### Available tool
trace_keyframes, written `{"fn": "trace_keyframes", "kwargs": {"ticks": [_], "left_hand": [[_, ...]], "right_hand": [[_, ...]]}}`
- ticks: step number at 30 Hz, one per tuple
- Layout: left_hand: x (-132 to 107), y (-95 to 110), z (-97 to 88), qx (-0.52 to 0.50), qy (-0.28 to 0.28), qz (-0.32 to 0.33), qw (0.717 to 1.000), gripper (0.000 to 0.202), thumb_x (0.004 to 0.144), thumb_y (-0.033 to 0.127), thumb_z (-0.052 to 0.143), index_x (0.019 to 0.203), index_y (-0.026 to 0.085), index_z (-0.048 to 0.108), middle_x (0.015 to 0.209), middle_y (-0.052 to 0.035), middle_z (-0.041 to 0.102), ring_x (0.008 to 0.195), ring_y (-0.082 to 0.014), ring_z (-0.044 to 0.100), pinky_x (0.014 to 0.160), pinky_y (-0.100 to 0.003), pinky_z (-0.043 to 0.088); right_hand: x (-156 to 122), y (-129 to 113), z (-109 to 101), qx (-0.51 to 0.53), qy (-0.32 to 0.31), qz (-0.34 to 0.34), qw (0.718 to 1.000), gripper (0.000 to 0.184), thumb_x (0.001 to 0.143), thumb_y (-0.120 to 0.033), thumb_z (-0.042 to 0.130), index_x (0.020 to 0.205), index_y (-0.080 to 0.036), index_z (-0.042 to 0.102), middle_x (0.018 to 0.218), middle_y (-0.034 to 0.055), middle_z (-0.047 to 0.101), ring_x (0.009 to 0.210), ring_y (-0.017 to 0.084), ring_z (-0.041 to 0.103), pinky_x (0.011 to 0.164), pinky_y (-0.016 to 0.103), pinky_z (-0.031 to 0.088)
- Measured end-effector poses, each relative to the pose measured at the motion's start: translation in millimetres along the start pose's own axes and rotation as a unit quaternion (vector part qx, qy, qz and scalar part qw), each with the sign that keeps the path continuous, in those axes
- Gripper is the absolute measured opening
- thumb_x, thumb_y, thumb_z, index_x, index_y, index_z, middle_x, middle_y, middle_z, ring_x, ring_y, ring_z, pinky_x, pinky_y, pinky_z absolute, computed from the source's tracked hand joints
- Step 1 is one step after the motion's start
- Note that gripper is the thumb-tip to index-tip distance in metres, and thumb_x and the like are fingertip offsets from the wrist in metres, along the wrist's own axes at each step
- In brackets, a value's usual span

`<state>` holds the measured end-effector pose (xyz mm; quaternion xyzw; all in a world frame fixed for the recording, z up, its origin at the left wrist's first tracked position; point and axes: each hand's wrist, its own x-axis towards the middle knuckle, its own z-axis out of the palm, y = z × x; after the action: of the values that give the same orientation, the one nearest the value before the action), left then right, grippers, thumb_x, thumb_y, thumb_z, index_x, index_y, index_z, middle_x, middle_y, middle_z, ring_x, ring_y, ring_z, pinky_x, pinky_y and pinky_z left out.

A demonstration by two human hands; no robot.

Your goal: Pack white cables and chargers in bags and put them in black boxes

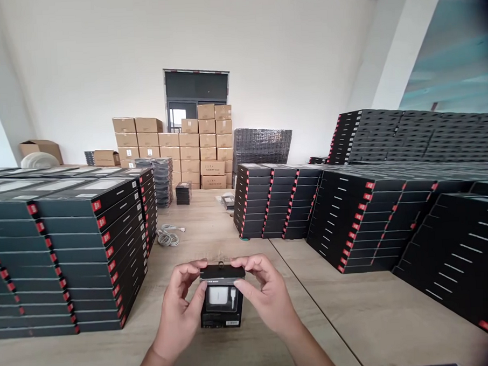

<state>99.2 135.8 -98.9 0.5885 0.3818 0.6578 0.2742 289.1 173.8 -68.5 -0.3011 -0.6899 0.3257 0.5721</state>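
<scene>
A small black charger box (pixel 221 318) stands upright on the table in front of me. Through its clear front window show a white charger (pixel 218 295) and a white cable plug (pixel 233 298). My left hand (pixel 183 299) grips the box's top left corner, thumb on the front and fingers behind the top edge. At the top right corner my right hand (pixel 269 292) pinches it the same way. A clear plastic hang tab (pixel 220 258) sticks up from the top between the hands.
Tall stacks of flat black boxes (pixel 89 249) stand on the left, with more black box stacks (pixel 277 203) on the right. A coiled white cable (pixel 168 237) lies farther forward on the table (pixel 207 222). Brown cartons (pixel 190 153) are piled by the window.
</scene>
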Motion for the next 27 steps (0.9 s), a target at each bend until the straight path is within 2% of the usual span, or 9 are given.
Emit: {"fn": "trace_keyframes", "kwargs": {"ticks": [3,6,10,13,18,24,27], "left_hand": [[1,2,-1.3,0.004,-0.022,0.024,0.999,0.020,0.090,0.029,0.058,0.108,0.022,0.057,0.116,-0.0088,0.063,0.118,-0.0227,0.057,0.103,-0.038,0.045],[3,4,-4.6,0.032,-0.035,0.050,0.998,0.016,0.091,0.026,0.057,0.104,0.024,0.065,0.111,-0.0068,0.064,0.113,-0.0206,0.058,0.097,-0.033,0.047],[6,3,-7.4,0.040,-0.038,0.060,0.997,0.015,0.092,0.025,0.056,0.099,0.027,0.070,0.110,-0.0048,0.064,0.110,-0.0184,0.059,0.094,-0.030,0.047],[6,1,-7.5,0.044,-0.041,0.058,0.997,0.017,0.093,0.025,0.054,0.096,0.027,0.070,0.112,-0.0048,0.063,0.110,-0.0183,0.058,0.095,-0.030,0.046],[7,-2,-8.4,0.060,-0.046,0.056,0.996,0.018,0.093,0.026,0.053,0.097,0.027,0.070,0.114,-0.0054,0.063,0.111,-0.0187,0.059,0.095,-0.031,0.045],[7,-10,-16.2,0.094,-0.073,0.084,0.989,0.019,0.093,0.025,0.052,0.104,0.027,0.068,0.124,-0.0065,0.060,0.119,-0.0213,0.055,0.102,-0.038,0.043],[2,-15,-13.6,0.113,-0.082,0.069,0.988,0.031,0.093,0.026,0.050,0.121,0.030,0.060,0.139,-0.0069,0.050,0.132,-0.0227,0.046,0.109,-0.041,0.039]], "right_hand": [[1,-4,1,-0.025,-0.021,-0.015,0.999,0.011,0.081,-0.024,0.068,0.089,-0.024,0.062,0.095,0.0043,0.071,0.095,0.022,0.066,0.088,0.035,0.051],[3,-7,1,-0.058,-0.038,-0.040,0.997,0.005,0.084,-0.024,0.066,0.087,-0.024,0.070,0.093,0.0048,0.070,0.091,0.021,0.066,0.085,0.033,0.051],[4,-10,-1,-0.062,-0.052,-0.044,0.996,0.008,0.085,-0.023,0.066,0.083,-0.025,0.073,0.092,0.0044,0.070,0.088,0.019,0.066,0.082,0.032,0.051],[5,-10,-8,-0.067,-0.092,-0.023,0.993,0.009,0.085,-0.024,0.066,0.083,-0.025,0.074,0.102,0.0060,0.068,0.096,0.020,0.066,0.088,0.034,0.049],[7,-5,-18,-0.033,-0.151,0.016,0.988,0.012,0.085,-0.029,0.068,0.093,-0.025,0.075,0.119,0.0090,0.067,0.113,0.024,0.061,0.099,0.039,0.046],[8,-4,-16,-0.039,-0.152,0.020,0.987,0.014,0.086,-0.030,0.065,0.095,-0.025,0.075,0.119,0.0095,0.068,0.113,0.024,0.062,0.100,0.039,0.047],[7,2,-12,-0.047,-0.114,0.018,0.992,0.015,0.084,-0.030,0.067,0.094,-0.026,0.076,0.116,0.0090,0.070,0.110,0.025,0.064,0.098,0.039,0.049]]}}
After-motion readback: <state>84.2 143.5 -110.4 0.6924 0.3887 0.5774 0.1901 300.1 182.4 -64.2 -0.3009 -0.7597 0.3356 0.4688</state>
